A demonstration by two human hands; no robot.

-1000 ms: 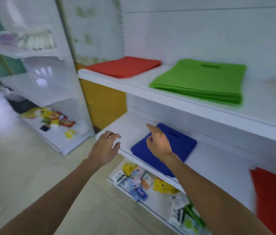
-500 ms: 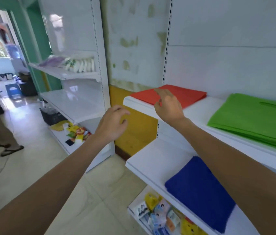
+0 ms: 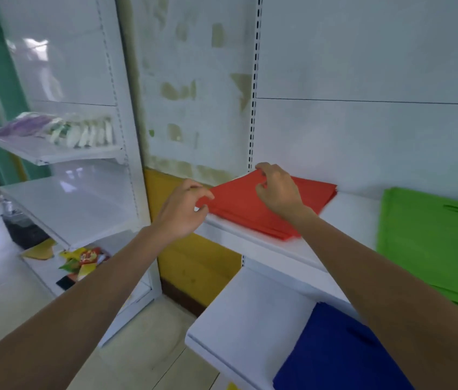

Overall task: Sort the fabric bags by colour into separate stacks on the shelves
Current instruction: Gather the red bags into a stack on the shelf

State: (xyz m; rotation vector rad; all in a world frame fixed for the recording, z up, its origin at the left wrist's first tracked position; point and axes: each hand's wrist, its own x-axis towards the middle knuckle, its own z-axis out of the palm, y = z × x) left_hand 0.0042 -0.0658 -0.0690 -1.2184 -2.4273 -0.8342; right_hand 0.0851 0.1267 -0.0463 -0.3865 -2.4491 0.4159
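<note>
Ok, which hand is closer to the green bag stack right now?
Right. The right hand pinches the far edge of the red stack, left of the green stack; the left hand pinches its left corner, farther off.

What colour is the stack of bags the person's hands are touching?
The bag stack is plain red, with no pattern; the head view shows it best.

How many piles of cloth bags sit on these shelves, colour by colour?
red stack: 1
green stack: 1
blue stack: 1
Total: 3 stacks
</note>
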